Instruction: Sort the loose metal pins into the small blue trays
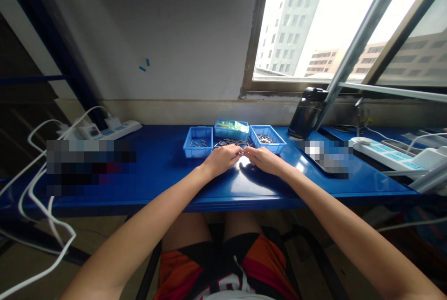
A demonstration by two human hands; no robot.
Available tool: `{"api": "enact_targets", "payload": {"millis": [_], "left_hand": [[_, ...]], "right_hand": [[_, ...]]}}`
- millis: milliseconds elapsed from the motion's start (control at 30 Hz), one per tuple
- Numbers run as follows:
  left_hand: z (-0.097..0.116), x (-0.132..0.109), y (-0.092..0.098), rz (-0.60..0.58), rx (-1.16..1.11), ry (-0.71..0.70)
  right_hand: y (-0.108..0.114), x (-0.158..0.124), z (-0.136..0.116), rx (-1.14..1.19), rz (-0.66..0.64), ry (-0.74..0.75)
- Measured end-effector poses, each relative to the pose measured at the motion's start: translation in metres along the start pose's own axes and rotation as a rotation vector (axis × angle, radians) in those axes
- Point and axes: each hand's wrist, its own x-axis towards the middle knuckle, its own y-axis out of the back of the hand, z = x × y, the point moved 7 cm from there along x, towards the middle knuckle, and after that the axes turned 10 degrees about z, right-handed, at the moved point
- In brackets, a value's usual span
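My left hand and my right hand meet over the blue table, fingertips pinched together close to each other. What they pinch is too small to make out. Just beyond them lies a loose pile of small dark metal parts. Behind stand three blue trays: a left tray with a few metal pieces, a middle tray holding something green, and a right tray with more metal pieces.
A black jug stands at the right by the window sill. White power strips lie at the left and the right, with white cables hanging off the left edge. A wall rises behind the table.
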Motion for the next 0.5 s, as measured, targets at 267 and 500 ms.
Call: {"api": "enact_targets", "payload": {"millis": [267, 500], "left_hand": [[0.005, -0.002, 0.004, -0.038, 0.084, 0.041], [-0.003, -0.002, -0.004, -0.093, 0.158, 0.042]], "right_hand": [[0.001, 0.001, 0.000, -0.108, 0.005, 0.014], [0.002, 0.001, -0.003, -0.119, -0.002, 0.050]]}}
